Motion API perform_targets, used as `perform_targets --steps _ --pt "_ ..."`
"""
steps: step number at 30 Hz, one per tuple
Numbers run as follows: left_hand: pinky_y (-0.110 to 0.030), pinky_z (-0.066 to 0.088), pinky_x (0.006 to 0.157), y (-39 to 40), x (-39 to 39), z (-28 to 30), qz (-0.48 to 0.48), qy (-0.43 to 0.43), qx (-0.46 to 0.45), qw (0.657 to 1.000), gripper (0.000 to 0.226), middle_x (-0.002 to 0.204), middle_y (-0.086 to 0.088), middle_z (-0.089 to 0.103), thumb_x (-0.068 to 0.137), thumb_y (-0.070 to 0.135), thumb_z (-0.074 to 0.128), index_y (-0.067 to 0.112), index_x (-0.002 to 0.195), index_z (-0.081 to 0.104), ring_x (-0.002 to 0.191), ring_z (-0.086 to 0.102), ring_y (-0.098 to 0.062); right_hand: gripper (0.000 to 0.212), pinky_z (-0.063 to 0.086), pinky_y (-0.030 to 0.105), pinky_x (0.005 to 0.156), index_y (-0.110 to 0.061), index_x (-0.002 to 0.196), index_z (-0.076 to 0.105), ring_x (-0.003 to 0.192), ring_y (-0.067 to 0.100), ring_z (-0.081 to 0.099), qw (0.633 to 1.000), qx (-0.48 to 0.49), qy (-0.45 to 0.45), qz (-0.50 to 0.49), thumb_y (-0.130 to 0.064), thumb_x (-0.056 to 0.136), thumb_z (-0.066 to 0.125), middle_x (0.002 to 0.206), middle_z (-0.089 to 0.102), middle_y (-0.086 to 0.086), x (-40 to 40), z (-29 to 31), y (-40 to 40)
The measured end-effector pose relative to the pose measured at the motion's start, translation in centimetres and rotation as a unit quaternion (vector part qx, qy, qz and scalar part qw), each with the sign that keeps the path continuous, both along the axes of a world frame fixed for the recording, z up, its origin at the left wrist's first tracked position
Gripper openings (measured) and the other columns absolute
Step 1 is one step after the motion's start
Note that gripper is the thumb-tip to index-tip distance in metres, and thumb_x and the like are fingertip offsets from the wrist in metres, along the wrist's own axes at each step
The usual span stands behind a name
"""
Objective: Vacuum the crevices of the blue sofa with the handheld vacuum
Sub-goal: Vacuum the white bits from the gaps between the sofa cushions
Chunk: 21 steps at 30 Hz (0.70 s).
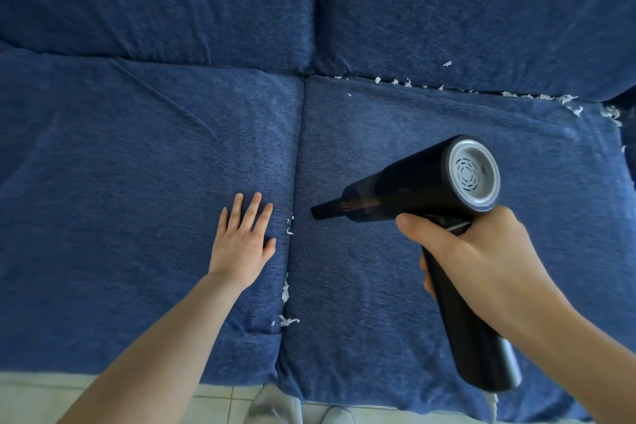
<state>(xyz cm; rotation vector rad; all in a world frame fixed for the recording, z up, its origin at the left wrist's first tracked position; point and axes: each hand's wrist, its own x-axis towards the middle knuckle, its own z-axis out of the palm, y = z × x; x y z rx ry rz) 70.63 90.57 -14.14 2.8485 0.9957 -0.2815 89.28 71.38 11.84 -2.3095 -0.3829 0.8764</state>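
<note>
The blue sofa (137, 155) fills the view, with two seat cushions and two back cushions. My right hand (481, 258) grips the handle of a black handheld vacuum (413, 186); its narrow nozzle (321, 212) points left, just right of the centre crevice (296, 165) between the seat cushions. My left hand (242, 241) lies flat, fingers spread, on the left seat cushion beside that crevice. White scraps (287, 289) sit in the lower stretch of the centre crevice. More white scraps (537, 96) line the crevice under the right back cushion.
Pale floor tiles (213, 406) show below the sofa's front edge. Grey footwear (275, 404) is at the bottom centre. A white cord (493, 406) hangs from the base of the vacuum handle.
</note>
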Motion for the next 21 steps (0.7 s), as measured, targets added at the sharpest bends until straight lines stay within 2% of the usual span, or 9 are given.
perform_targets --steps 8,11,16,21 --pt "-0.056 0.024 0.115 -1.5 -0.9 0.0 0.009 0.008 -0.009 1.0 0.066 0.159 -0.009 0.026 0.091 0.04 0.057 0.014 0.149 0.037 0.146 0.019 -0.038 0.05 0.057 0.038 0.057 0.006 0.067 0.063 0.044 0.023 0.065 1.0 0.022 0.01 -0.017 -0.042 0.076 0.075 0.057 0.067 0.019 -1.4 -1.4 -0.2" --pt "-0.054 0.019 0.118 -1.6 -1.1 0.1 0.008 0.018 -0.012 1.0 0.065 0.161 -0.007 0.019 0.095 0.04 0.051 0.016 0.152 0.031 0.148 0.012 -0.037 0.047 0.057 0.032 0.055 0.004 0.067 0.064 0.043 0.023 0.066 0.999 0.036 0.009 -0.033 -0.04 0.078 0.076 0.062 0.069 0.019 -1.8 -2.8 1.5" --pt "-0.05 0.006 0.121 -1.7 -1.3 0.5 0.002 0.03 -0.021 0.999 0.061 0.164 -0.002 0.0 0.102 0.039 0.035 0.021 0.156 0.012 0.15 -0.005 -0.033 0.041 0.06 0.036 0.061 -0.004 0.067 0.065 0.044 0.021 0.068 0.998 0.033 0.02 -0.041 -0.041 0.08 0.075 0.057 0.069 0.012 -2.4 -3.6 2.8" --pt "-0.048 0.003 0.121 -1.5 -1.5 0.8 -0.006 0.045 -0.029 0.999 0.059 0.164 -0.001 -0.007 0.103 0.038 0.03 0.025 0.156 0.006 0.149 -0.012 -0.031 0.039 0.061 0.039 0.066 -0.006 0.07 0.065 0.045 0.022 0.069 0.998 0.017 0.03 -0.052 -0.043 0.08 0.074 0.059 0.07 0.01 -3.0 -3.3 3.3"
